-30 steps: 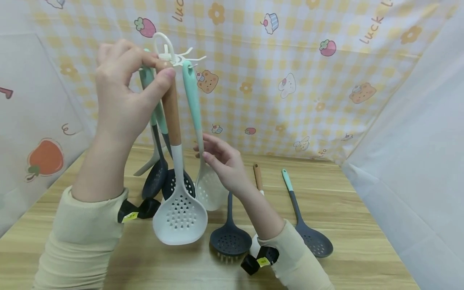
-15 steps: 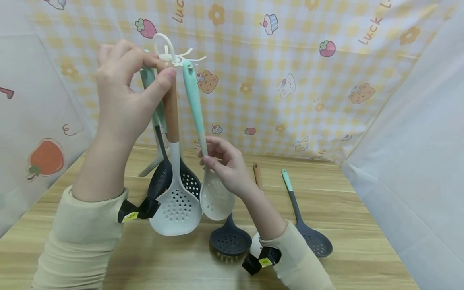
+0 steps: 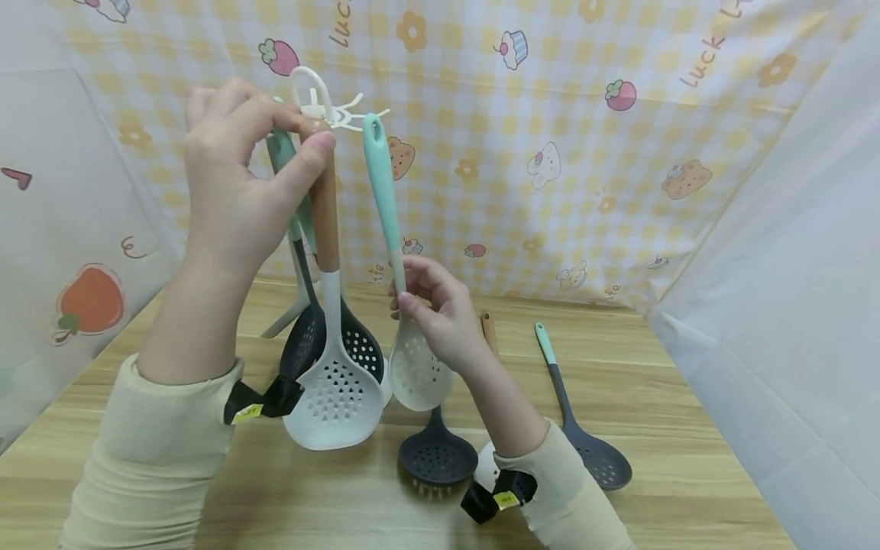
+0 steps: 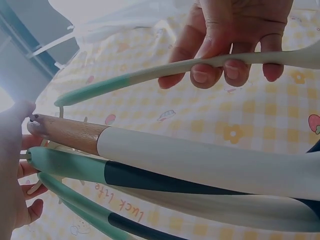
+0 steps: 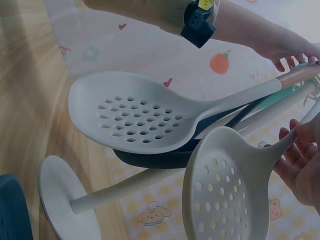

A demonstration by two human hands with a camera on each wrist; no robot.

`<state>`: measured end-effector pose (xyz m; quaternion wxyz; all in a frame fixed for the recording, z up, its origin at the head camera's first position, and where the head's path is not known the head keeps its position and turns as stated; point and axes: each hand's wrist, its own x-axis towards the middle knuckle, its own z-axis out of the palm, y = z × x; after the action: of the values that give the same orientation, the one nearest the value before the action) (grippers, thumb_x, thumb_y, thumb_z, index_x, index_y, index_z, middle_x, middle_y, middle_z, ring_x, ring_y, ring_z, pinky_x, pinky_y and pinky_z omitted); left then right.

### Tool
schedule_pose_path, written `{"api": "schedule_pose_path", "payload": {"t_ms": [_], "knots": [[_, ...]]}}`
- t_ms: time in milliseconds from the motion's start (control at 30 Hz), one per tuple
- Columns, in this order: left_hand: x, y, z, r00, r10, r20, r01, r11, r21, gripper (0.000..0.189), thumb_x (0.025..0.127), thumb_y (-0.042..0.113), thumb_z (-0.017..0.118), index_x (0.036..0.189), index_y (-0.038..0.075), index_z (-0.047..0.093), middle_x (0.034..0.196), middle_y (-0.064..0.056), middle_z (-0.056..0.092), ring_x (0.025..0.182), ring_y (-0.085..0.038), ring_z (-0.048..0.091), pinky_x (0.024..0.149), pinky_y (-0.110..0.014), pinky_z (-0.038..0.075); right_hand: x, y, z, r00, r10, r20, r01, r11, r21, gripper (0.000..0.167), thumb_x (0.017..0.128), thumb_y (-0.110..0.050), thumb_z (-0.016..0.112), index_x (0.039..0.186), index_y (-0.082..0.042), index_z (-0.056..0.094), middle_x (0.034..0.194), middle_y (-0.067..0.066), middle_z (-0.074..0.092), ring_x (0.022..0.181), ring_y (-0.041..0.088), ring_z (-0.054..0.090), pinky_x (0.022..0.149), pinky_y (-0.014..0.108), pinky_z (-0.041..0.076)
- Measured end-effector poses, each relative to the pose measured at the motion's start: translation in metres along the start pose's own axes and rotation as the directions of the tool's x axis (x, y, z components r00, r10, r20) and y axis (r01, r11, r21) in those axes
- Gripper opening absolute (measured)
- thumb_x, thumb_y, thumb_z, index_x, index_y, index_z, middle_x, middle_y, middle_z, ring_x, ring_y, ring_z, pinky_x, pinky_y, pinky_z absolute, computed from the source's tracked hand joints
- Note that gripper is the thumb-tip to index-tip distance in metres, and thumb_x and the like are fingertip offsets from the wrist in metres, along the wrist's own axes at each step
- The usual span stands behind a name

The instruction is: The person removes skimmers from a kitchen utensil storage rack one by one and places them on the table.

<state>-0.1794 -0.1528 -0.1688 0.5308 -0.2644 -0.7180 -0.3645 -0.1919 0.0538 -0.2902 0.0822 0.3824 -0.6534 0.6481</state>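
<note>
My right hand [image 3: 440, 313] pinches the neck of a cream slotted spoon [image 3: 419, 370] with a mint handle. This spoon hangs upright, tilted a little. The tip of its handle [image 4: 92, 90] is right at the end of a hook on the white utensil rack [image 3: 333, 114]. My left hand [image 3: 241, 168] is up at the rack's top, thumb and fingers gripping the wooden handle end of a white slotted spoon [image 3: 333, 405]. Behind that spoon hang dark mint-handled utensils, among them a dark slotted spoon [image 3: 360, 340], partly hidden.
On the wooden table [image 3: 687, 458] lie a dark skimmer [image 3: 438, 458], a dark slotted spoon with a mint tip [image 3: 594, 458], and a wooden-handled white utensil [image 3: 488, 332] partly behind my right arm. The rack's round base [image 5: 67, 195] stands on the table.
My right hand has moved right with the cream slotted spoon, its handle top sliding out along the hook. The white slotted spoon has swung slightly left and up. My left hand stays nearly in place.
</note>
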Motion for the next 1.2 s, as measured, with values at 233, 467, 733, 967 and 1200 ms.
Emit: {"api": "schedule_pose_path", "payload": {"t_ms": [233,467,733,967,1200], "knots": [[0.0,0.0,0.0,1.0,-0.008,-0.009,0.008,1.0,-0.007,0.031,0.084,0.029,0.065,0.086,-0.002,0.071,0.09,0.028,0.045,0.1,0.003,0.033,0.088,-0.031,0.027,-0.003,-0.003,-0.004,0.999,-0.026,-0.024,0.027,1.0,0.007,0.035,0.089,0.013,0.049,0.123,0.008,0.049,0.091,0.022,0.057,0.079,0.022,0.059,0.071,0.045,0.054],[0.0,0.001,0.002,0.999,-0.033,-0.029,0.032,0.999,-0.018,0.032,0.082,0.03,0.066,0.084,-0.001,0.072,0.088,0.028,0.045,0.099,0.003,0.034,0.088,-0.031,0.027,-0.006,-0.001,-0.009,0.999,-0.014,-0.03,0.014,1.0,-0.006,0.034,0.089,0.013,0.05,0.123,0.007,0.05,0.089,0.015,0.058,0.077,0.033,0.058,0.07,0.045,0.054],[0.001,0.002,0.003,0.999,-0.029,-0.034,0.028,0.999,-0.023,0.032,0.081,0.03,0.065,0.084,-0.001,0.072,0.087,0.028,0.046,0.099,0.003,0.034,0.088,-0.031,0.027,-0.007,0.0,-0.013,0.999,-0.017,-0.031,0.017,1.0,-0.015,0.034,0.088,0.013,0.05,0.122,0.009,0.05,0.089,0.022,0.058,0.076,0.028,0.06,0.069,0.045,0.055],[0.001,0.001,0.002,0.999,-0.021,-0.027,0.021,1.0,-0.011,0.033,0.081,0.031,0.065,0.084,-0.001,0.072,0.087,0.028,0.044,0.098,0.004,0.033,0.087,-0.031,0.026,-0.008,-0.004,-0.017,0.998,-0.012,-0.057,0.011,1.0,-0.01,0.035,0.087,0.014,0.051,0.121,0.011,0.05,0.091,0.03,0.056,0.077,0.02,0.061,0.069,0.045,0.055],[0.002,0.001,-0.002,1.0,0.005,0.009,-0.005,1.0,0.003,0.032,0.083,0.029,0.064,0.086,-0.002,0.07,0.088,0.028,0.044,0.098,0.004,0.032,0.085,-0.03,0.026,-0.012,-0.01,-0.027,0.995,0.034,-0.096,-0.036,0.999,-0.011,0.036,0.086,0.015,0.052,0.122,0.009,0.051,0.091,0.03,0.057,0.078,0.02,0.062,0.069,0.045,0.055]]}}
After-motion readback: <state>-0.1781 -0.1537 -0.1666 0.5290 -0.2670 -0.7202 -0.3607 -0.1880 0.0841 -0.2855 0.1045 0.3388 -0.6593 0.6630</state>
